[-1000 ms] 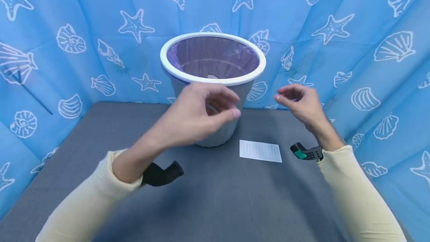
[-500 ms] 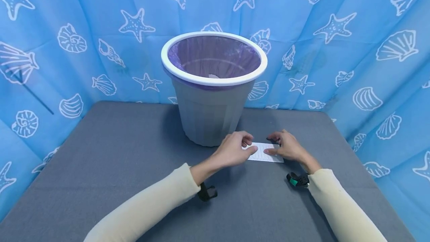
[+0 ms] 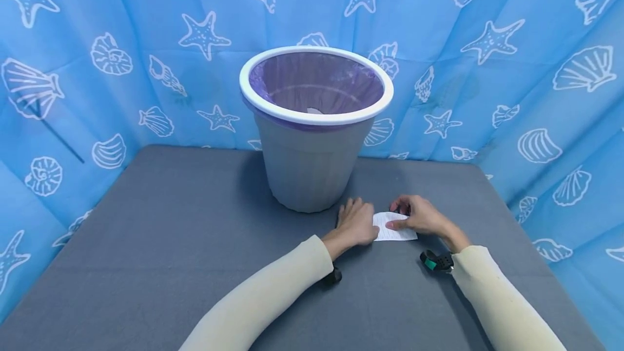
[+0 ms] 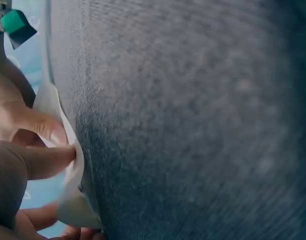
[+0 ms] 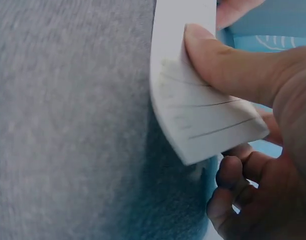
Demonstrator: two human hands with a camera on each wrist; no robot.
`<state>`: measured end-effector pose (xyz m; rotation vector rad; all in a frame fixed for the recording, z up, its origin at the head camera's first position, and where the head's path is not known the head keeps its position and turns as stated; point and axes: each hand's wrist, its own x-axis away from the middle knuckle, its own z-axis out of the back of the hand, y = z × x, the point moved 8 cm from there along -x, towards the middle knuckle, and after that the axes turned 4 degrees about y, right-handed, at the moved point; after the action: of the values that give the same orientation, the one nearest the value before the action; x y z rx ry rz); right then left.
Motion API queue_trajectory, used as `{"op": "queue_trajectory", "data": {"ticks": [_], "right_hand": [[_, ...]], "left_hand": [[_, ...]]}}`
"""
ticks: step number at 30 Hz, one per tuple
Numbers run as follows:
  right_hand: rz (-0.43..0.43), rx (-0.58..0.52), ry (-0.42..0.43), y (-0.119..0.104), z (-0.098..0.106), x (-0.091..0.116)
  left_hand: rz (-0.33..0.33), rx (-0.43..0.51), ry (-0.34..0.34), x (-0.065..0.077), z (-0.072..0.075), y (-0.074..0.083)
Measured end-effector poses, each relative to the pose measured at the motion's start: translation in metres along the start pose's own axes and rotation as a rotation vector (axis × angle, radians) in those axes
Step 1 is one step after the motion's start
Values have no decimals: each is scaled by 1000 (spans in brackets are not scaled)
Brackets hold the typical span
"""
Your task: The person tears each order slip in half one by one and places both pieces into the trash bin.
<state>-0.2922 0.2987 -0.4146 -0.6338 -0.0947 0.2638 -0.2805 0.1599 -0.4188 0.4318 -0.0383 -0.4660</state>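
Note:
A small white sheet of lined paper (image 3: 385, 232) is bent between the two hands, low over the grey cloth in front of the bin. My left hand (image 3: 357, 225) grips its left end, thumb on the near face and fingers behind, as the left wrist view shows along the curled paper (image 4: 77, 207). At the other end, my right hand (image 3: 423, 216) pinches the sheet with its thumb on the lined side. A corner of the lined paper (image 5: 207, 135) bows outward in the right wrist view, with the curled fingers (image 5: 231, 172) partly hidden behind it.
A grey bin (image 3: 312, 169) with a white rim and purple liner stands just behind the hands; something pale lies inside. Grey cloth (image 3: 195, 242) covers the table. A blue shell-patterned curtain (image 3: 205, 85) encloses the back and sides.
Both hands have come down from in front of the bin to the paper lying on the table. They have taken hold of its ends, and the sheet now bends.

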Motion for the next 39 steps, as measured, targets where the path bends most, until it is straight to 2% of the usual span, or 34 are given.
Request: {"op": "queue_trajectory", "data": {"ticks": [2, 5, 8, 12, 17, 20, 23, 26, 29, 34, 39], "right_hand": [[7, -23, -20, -2, -2, 0], [29, -97, -33, -8, -1, 4], [62, -197, -34, -21, 5, 10], [124, -293, -12, -49, 26, 23], [254, -340, 39, -106, 59, 39], [333, -380, 78, -144, 74, 43], [400, -446, 117, -181, 85, 45], [428, -486, 184, -214, 94, 43], [434, -490, 276, -243, 102, 39], [447, -491, 337, -276, 104, 27], [461, -498, 321, -289, 101, 18]], "left_hand": [[-4, 58, -1, -1, 1, -1], [-8, 206, 0, 0, 6, -3], [-19, 354, 24, 7, 20, -5], [-89, 476, 118, 28, 57, 1], [-216, 590, 193, 63, 123, 12], [-285, 590, 257, 83, 166, 17], [-346, 565, 359, 99, 206, 16], [-379, 564, 432, 111, 241, 9], [-390, 606, 448, 116, 270, -3], [-375, 664, 419, 116, 300, -23], [-379, 680, 389, 115, 309, -32]]}}
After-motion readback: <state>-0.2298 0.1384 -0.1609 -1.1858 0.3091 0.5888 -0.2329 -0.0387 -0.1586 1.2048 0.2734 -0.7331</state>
